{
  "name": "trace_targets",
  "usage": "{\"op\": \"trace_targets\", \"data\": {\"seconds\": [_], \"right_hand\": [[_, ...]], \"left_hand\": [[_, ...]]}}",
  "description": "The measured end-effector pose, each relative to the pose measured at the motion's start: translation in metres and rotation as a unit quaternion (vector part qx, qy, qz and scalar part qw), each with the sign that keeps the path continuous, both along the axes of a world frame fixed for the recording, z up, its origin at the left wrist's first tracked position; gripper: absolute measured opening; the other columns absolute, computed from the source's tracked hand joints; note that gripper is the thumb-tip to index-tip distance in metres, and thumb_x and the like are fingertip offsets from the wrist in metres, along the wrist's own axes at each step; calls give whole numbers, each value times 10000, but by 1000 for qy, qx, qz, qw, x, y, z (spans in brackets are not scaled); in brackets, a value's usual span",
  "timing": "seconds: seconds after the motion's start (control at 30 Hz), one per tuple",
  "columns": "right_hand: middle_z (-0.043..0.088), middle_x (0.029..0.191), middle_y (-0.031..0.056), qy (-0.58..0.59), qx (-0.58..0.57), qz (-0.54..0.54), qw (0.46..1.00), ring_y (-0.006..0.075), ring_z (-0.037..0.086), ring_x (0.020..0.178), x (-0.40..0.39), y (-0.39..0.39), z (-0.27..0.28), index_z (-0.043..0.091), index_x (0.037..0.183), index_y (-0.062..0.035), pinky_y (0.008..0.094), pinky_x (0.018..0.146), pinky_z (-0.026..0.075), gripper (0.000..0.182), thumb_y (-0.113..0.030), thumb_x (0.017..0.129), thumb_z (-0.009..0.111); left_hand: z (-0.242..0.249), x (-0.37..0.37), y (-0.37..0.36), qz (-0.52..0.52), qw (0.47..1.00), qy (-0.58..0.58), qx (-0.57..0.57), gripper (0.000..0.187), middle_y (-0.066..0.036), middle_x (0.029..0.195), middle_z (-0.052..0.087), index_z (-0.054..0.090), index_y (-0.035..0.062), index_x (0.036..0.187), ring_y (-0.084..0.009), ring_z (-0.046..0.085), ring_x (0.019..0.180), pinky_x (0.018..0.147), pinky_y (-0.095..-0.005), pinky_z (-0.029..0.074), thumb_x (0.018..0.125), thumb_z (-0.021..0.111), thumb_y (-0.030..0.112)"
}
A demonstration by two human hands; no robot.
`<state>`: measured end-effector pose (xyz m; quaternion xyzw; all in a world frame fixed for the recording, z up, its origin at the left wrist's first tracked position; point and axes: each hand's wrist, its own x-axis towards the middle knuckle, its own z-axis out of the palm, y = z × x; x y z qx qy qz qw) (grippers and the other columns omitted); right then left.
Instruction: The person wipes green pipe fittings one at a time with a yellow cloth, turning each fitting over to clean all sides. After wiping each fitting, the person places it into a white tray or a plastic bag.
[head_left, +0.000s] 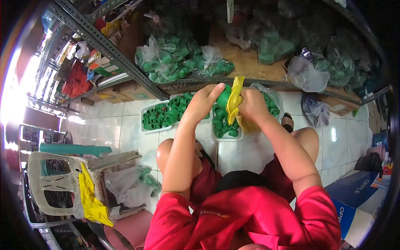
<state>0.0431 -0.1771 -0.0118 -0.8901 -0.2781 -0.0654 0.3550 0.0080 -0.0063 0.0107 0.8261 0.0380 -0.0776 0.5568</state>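
Note:
My left hand [201, 102] is closed around a green plastic pipe fitting [223, 96], with the thumb along its top. Bunched in my right hand [254, 105] is a yellow cloth [234, 100], pressed against the fitting's right side. Both hands are raised above the trays, and the right fingertips are partly hidden by the cloth. Below them a white tray [228, 139] carries several green fittings. To its left stands another white tray [155, 131], filled with smaller and larger green fittings. A clear plastic bag [275, 100] with green fittings lies just beyond my right hand.
Bags of green fittings [166, 58] sit on the shelf [250, 75] ahead. At left, a second yellow cloth [91, 198] hangs on a worn plastic chair [52, 183], near another plastic bag [129, 183]. A blue-and-white carton [354, 196] stands at right on the tiled floor.

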Motion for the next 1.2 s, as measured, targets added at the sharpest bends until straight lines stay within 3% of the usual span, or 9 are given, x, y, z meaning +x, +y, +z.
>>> {"op": "trace_targets", "data": {"seconds": [0.07,0.17,0.4,0.5,0.67,0.73,1.07,1.13,1.2], "right_hand": [[622,692,151,133,43,-45,989,215,612,654,0,0,0,621,767,-4,320,582,441,200,-193,704,620],[616,676,88,355,241,16,903,173,582,584,-4,-2,14,627,786,-17,307,529,441,166,-178,753,600],[606,814,46,474,339,30,812,95,530,711,8,1,-5,610,882,-9,269,602,435,210,-196,790,587],[613,856,56,329,263,33,906,122,543,763,5,2,12,585,937,-1,286,670,441,245,-187,777,596],[594,934,34,231,296,142,916,126,543,833,10,-7,15,569,1002,-26,259,724,438,274,-146,762,625],[604,950,53,230,297,166,912,140,549,886,13,-17,13,553,1034,-23,276,778,434,312,-158,763,626],[530,1070,37,398,589,127,692,147,519,966,38,-51,8,490,1119,-74,315,848,433,336,-148,809,597],[531,1083,38,364,578,137,717,143,512,986,37,-50,9,496,1117,-71,310,855,424,372,-152,782,634],[527,1105,38,254,453,119,846,147,504,1007,31,-47,13,506,1111,-62,303,858,416,422,-160,740,681]], "left_hand": [[-3,1,-5,13,995,-88,-42,500,-139,1001,591,545,-45,1076,-190,525,963,871,-279,378,882,458,408],[6,1,-9,-23,988,-115,-97,444,-125,1089,556,488,-17,1166,-180,500,1015,889,-277,369,877,499,319],[12,2,-9,-127,967,-127,-182,579,-57,1302,397,300,42,1330,-148,397,1157,972,-270,298,813,561,42],[8,-1,-12,-65,955,-139,-252,708,-47,1233,442,287,67,1333,-144,389,1153,993,-286,281,729,655,44],[12,-3,-4,-69,963,-100,-239,600,-38,1146,482,372,64,1216,-132,433,1091,967,-282,312,702,678,21],[17,-6,-5,-74,900,-120,-412,551,-69,1178,471,374,71,1191,-144,441,1089,969,-307,325,720,647,-15],[7,-2,2,-114,828,-148,-529,604,-102,1272,417,390,113,1235,-253,416,1171,977,-388,338,708,670,17],[5,-2,4,-111,843,-132,-510,637,-98,1262,427,370,112,1265,-263,420,1169,980,-404,337,713,684,60],[5,-3,2,-96,859,-80,-496,639,-83,1227,445,329,80,1298,-223,449,1132,953,-383,366,754,662,119]]}}
